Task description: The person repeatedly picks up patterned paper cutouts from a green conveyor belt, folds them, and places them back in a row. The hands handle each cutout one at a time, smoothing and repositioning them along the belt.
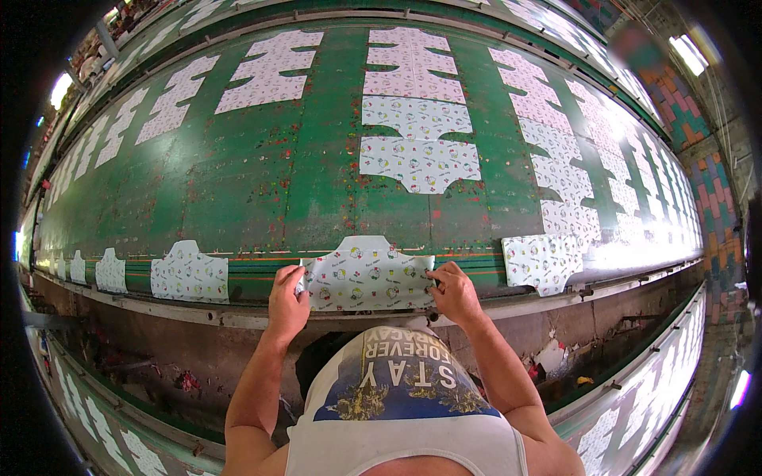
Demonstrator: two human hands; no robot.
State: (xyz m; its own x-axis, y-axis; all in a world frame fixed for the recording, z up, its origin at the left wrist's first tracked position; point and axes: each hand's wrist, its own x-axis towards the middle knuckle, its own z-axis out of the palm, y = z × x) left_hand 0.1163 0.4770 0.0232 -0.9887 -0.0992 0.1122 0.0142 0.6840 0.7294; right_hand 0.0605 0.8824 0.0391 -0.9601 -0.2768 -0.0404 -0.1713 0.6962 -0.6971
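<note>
Your left hand (288,303) pinches the left edge of a pale mint-white, printed, fabric-like cutout (367,279) between thumb and fingers; your right hand (455,292) grasps its opposite edge the same way. That piece lies in front of your torso, at the near side of a long, paint-speckled green table (230,206), its narrower tab towards twelve o'clock. Gripping both ends probably holds it spread and square; the even rows of cutouts suggest deliberate spacing.

Its lower edge sits close to the pale rail (258,320) at six o'clock; whether they touch, you cannot tell from here. At nine o'clock, a matching mint-white cutout (189,274) lies apart from your left hand. At three o'clock, another printed mint-white cutout (544,263) lies beyond your right. The widest stretch of green surface runs towards eleven o'clock; at one o'clock, a mint-white, notched cutout (419,164) bounds it.
</note>
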